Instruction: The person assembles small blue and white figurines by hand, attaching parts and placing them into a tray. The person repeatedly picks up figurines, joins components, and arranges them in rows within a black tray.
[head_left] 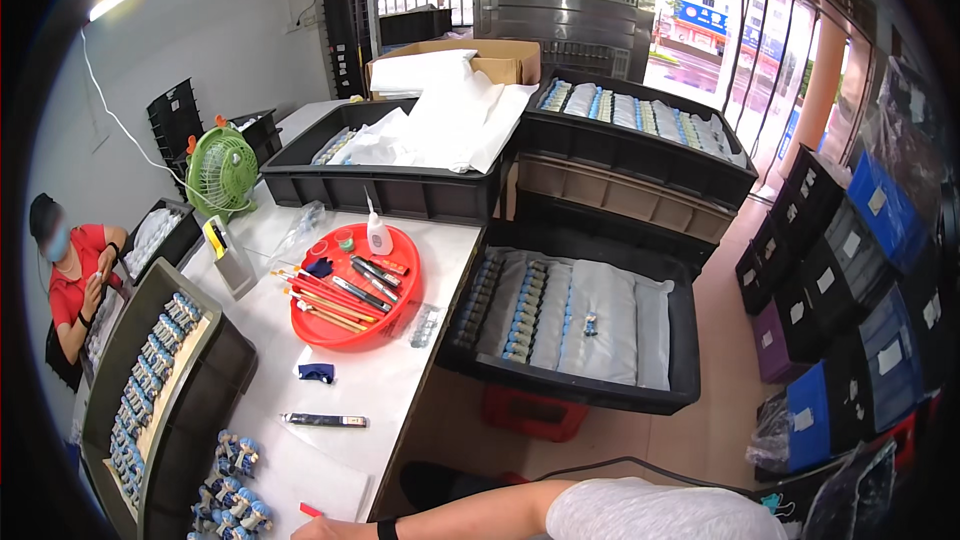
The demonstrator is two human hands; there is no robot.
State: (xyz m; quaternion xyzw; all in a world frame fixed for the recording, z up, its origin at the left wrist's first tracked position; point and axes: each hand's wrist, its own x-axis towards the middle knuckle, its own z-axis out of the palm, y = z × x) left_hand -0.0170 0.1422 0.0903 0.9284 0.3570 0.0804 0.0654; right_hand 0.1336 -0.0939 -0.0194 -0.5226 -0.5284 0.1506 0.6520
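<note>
My right forearm reaches in from the lower right, a black band at its wrist. Only part of my right hand [332, 530] shows at the bottom edge. Its fingers seem closed around something with a red end [311, 509], the rest of which is cut off. Just left of the hand, several small blue-and-white figurines [230, 503] stand in a cluster on the white table [415, 380]. Beneath the red end lies a white sheet [325, 480]. Beyond it are a dark pen-like tool [325, 420] and a dark blue cloth piece [316, 373]. My left hand is out of view.
A round red tray [330, 339] holds brushes, pens and a white squeeze bottle [378, 232]. At left, a tilted dark crate [215, 380] carries rows of figurines. Padded crates [600, 398] stand beyond the table's right edge. A green fan [222, 172] and a co-worker [70, 275] are farther left.
</note>
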